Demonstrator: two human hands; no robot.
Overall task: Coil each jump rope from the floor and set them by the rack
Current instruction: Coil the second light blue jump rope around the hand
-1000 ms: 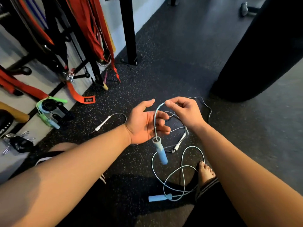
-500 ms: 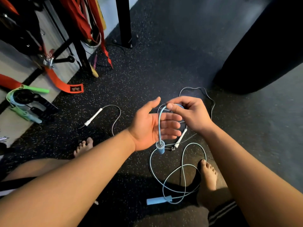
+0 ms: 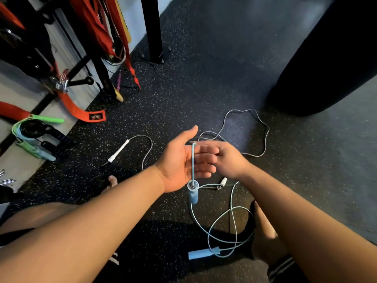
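Observation:
A light blue jump rope [image 3: 223,225] lies partly looped on the dark floor. One blue handle [image 3: 193,192] dangles below my left hand [image 3: 181,162], whose palm is up and fingers are spread, with the cord running up across the palm. My right hand [image 3: 228,160] reaches behind the left fingers with the cord; its grip is hidden. The rope's other blue handle [image 3: 203,253] rests on the floor by my right foot. A grey jump rope [image 3: 246,131] with white handles [image 3: 119,151] sprawls on the floor beyond my hands.
A black rack [image 3: 81,64] with red and orange straps [image 3: 89,115] stands at the upper left. Coiled green and blue ropes [image 3: 34,137] lie beside it. A black post [image 3: 152,29] rises at the top, and a large black punching bag [image 3: 326,58] fills the upper right.
My right hand has carried the blue cord over the top of my left fingers and behind them. The hanging handle has swung upright under the left palm, and the view has tilted down.

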